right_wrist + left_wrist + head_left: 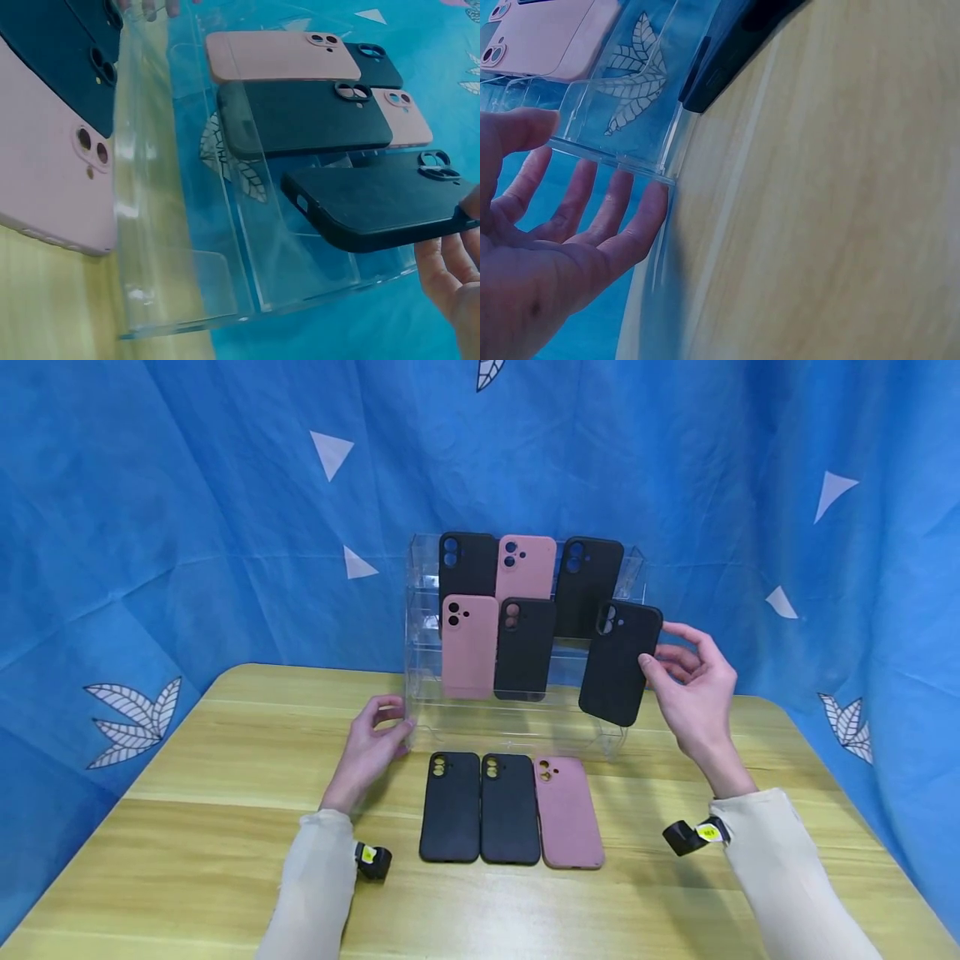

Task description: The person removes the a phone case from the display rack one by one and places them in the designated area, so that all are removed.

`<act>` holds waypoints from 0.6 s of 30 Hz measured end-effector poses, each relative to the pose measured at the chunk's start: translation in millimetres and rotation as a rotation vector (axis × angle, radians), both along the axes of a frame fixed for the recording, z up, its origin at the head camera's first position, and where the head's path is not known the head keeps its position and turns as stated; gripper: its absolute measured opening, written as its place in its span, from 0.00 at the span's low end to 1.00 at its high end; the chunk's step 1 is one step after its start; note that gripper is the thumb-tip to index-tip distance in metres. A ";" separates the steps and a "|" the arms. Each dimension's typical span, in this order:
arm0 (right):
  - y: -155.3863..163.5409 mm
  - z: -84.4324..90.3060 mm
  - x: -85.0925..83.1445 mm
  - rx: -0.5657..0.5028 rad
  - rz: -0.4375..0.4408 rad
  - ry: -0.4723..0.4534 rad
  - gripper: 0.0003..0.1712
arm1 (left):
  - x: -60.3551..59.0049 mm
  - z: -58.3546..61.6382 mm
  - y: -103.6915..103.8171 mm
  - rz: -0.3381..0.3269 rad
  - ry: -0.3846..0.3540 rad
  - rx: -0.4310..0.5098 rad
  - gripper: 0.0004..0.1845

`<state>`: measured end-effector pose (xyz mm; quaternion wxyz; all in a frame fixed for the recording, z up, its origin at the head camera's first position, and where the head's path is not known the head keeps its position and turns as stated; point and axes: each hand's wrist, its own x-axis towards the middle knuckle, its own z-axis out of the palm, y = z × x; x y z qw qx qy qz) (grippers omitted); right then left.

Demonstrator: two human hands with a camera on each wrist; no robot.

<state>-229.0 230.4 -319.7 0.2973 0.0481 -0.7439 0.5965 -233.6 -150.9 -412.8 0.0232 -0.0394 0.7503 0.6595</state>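
A clear display rack (517,722) stands on the table with phone cases in its tiers. At its lower left side my left hand (377,732) touches the edge, thumb (534,127) at the front and fingers (634,232) along the outer side. My right hand (696,689) pinches a black phone case (621,664) by its right edge, tilted in front of the rack's right part. In the lower tier, left of that case, sit a pink case (470,647) and another black case (525,652). Behind are a black case (467,568), a pink case (527,572) and a black case (588,585).
On the table (225,760) before the rack lie two black cases (450,810) (510,810) and a pink case (570,814), side by side. A blue curtain (247,502) with white leaf and triangle prints hangs behind. Each wrist wears a small black camera.
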 end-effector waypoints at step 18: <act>19.6 -36.4 34.9 -0.044 0.162 -0.157 0.28 | -0.4 -2.7 0.2 0.004 0.015 0.000 0.22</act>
